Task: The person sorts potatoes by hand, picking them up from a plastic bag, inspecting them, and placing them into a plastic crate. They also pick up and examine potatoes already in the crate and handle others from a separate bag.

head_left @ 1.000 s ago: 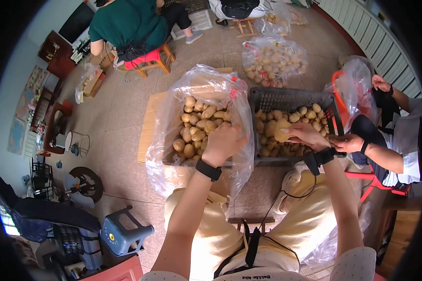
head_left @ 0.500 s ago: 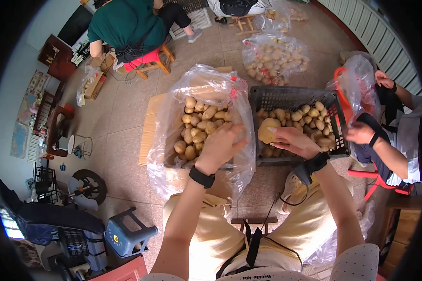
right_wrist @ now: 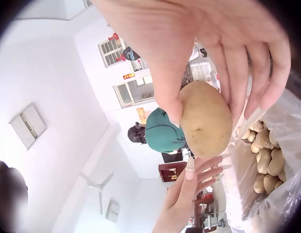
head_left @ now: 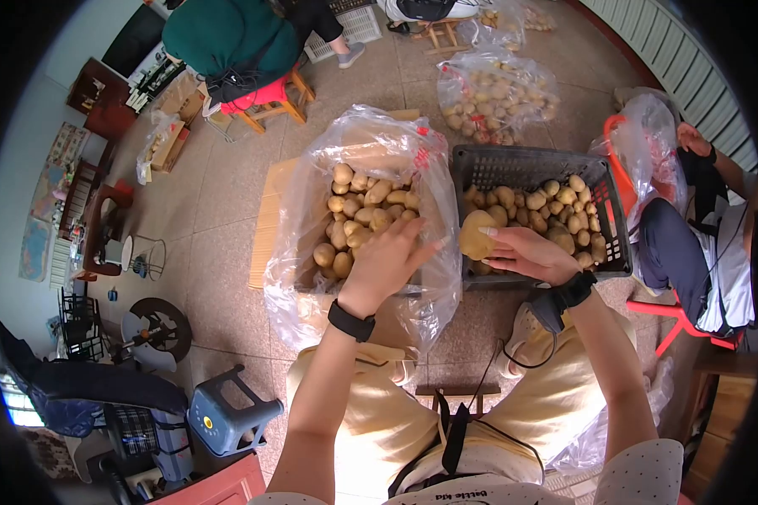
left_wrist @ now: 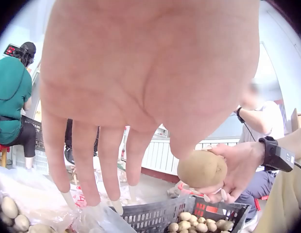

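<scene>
My right hand (head_left: 535,255) pinches a large pale-brown potato (head_left: 477,236) between thumb and fingers, above the left part of the black plastic crate (head_left: 526,284). In the right wrist view the whole near side of this potato (right_wrist: 206,119) shows, smooth with a few small spots. My left hand (head_left: 385,265) hovers over the right side of a box lined with a clear plastic bag (head_left: 295,210), its fingers extended and holding nothing. Several potatoes (head_left: 343,227) lie in that bag, partly hidden by the hand. Smaller potatoes (head_left: 556,210) lie in the crate.
Another person (head_left: 728,252) sits close at the crate's right, beside an orange-red container (head_left: 619,168). Behind the crate stands a clear bag of potatoes (head_left: 497,97). A person in green (head_left: 227,50) sits farther back; a blue stool (head_left: 236,412) stands at lower left.
My right hand has carried the potato left, from mid-crate to the crate's left side. My left hand's fingers have straightened. The seated person's near hand has drawn back from the crate.
</scene>
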